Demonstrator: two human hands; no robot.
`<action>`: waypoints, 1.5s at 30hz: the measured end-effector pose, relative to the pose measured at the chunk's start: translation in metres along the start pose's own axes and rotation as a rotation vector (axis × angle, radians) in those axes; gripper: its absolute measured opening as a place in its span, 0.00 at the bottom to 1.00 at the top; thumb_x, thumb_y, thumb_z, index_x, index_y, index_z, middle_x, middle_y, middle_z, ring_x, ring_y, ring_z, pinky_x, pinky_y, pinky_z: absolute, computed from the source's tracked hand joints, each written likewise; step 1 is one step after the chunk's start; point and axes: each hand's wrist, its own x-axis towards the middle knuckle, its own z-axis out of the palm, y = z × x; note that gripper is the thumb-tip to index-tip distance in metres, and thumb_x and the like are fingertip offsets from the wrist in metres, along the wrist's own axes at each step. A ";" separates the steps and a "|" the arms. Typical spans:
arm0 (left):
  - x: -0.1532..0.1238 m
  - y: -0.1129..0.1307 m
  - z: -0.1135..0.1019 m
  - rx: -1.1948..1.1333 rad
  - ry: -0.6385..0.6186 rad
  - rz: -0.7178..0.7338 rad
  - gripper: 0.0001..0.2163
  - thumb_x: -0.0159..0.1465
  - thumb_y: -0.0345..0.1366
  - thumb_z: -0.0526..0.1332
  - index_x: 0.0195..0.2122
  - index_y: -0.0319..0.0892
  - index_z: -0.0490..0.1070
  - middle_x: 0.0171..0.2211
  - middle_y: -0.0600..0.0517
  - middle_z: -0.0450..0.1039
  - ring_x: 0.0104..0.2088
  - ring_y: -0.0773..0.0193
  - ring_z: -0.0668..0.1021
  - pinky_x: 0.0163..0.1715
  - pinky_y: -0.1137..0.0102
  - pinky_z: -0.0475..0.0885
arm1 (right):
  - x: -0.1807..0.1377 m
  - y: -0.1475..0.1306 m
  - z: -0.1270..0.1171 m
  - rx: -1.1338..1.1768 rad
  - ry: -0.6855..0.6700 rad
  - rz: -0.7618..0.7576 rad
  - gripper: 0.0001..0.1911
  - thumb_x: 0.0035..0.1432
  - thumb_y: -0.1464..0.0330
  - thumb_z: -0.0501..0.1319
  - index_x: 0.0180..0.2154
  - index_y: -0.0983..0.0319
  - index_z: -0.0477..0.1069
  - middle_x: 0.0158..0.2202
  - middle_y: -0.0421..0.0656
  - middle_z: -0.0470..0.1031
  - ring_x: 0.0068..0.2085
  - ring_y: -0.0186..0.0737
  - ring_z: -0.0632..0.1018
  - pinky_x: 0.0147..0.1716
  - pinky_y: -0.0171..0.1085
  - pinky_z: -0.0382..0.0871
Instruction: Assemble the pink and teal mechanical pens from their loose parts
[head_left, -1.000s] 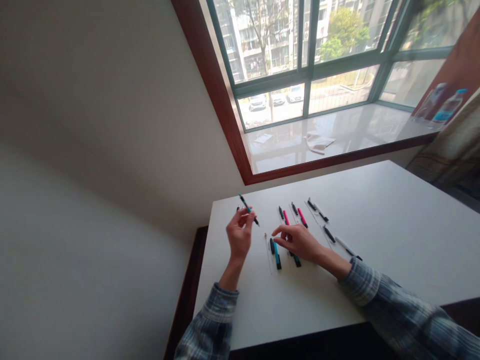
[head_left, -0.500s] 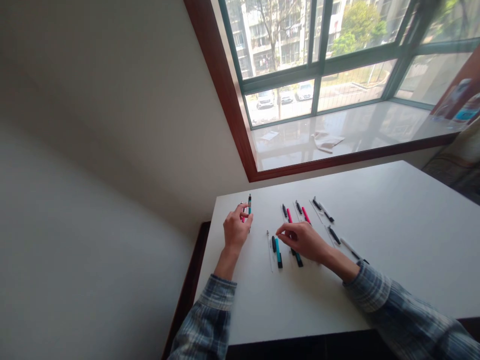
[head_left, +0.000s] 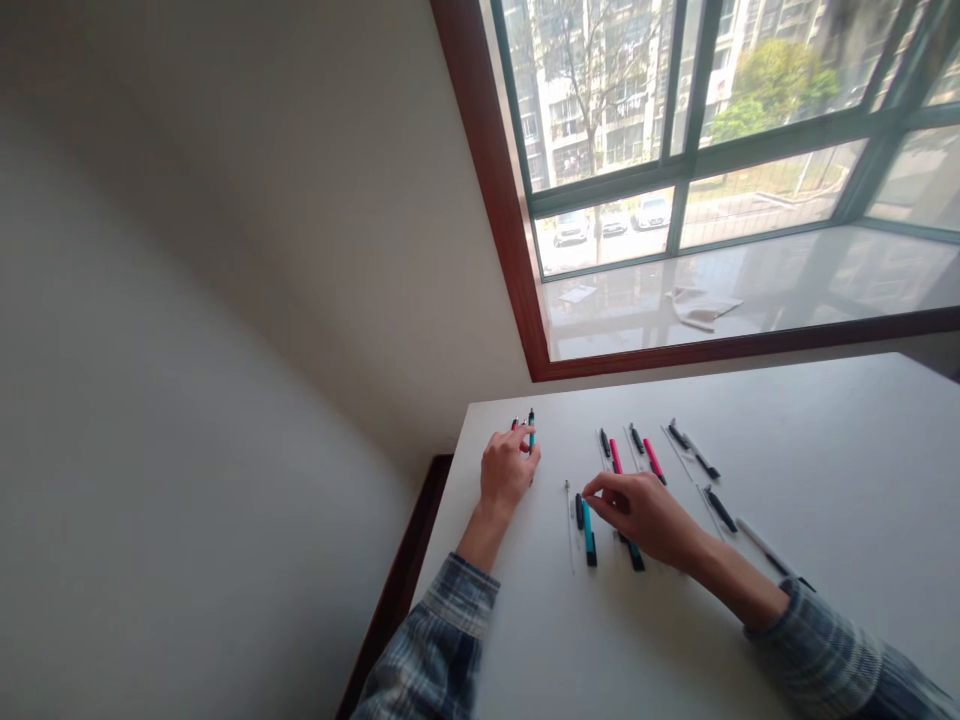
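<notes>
Since the left hand (head_left: pixel 508 468) is tucked up by the far left corner of the white table (head_left: pixel 517 620), start there. Thumb and forefinger are closed on a teal-and-black pen (head_left: pixel 532 432), its clicker end pointing at the far edge. A red-and-black pen (head_left: pixel 515 424) sits just left of it, mostly hidden behind the fingers.

Moving right, well in from the left edge, you get a thin clear refill (head_left: pixel 568 530), then a black grip (head_left: pixel 579 511), then a teal barrel (head_left: pixel 589 540) with a black end, all lined up roughly parallel. The right hand (head_left: pixel 637 512) comes in over these, fingertips drawn in close at the barrel's upper end. Honestly can't tell if they're gripping anything. The two hands are apart, and a second teal barrel (head_left: pixel 637 556) pokes out below the right one.

Farther toward the far edge are two pink barrels (head_left: pixel 654 461) with black grips beside them. Right of those, a white barrel (head_left: pixel 702 456) slants toward the right side, and another white barrel (head_left: pixel 765 545) runs down to the plaid right sleeve (head_left: pixel 832 645).
</notes>
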 end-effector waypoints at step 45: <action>0.002 -0.012 -0.004 0.008 -0.140 0.017 0.16 0.65 0.30 0.63 0.53 0.45 0.77 0.52 0.45 0.76 0.51 0.49 0.77 0.56 0.56 0.71 | 0.003 0.005 -0.002 -0.012 0.084 -0.003 0.09 0.66 0.64 0.62 0.37 0.60 0.80 0.24 0.38 0.77 0.24 0.33 0.72 0.28 0.33 0.62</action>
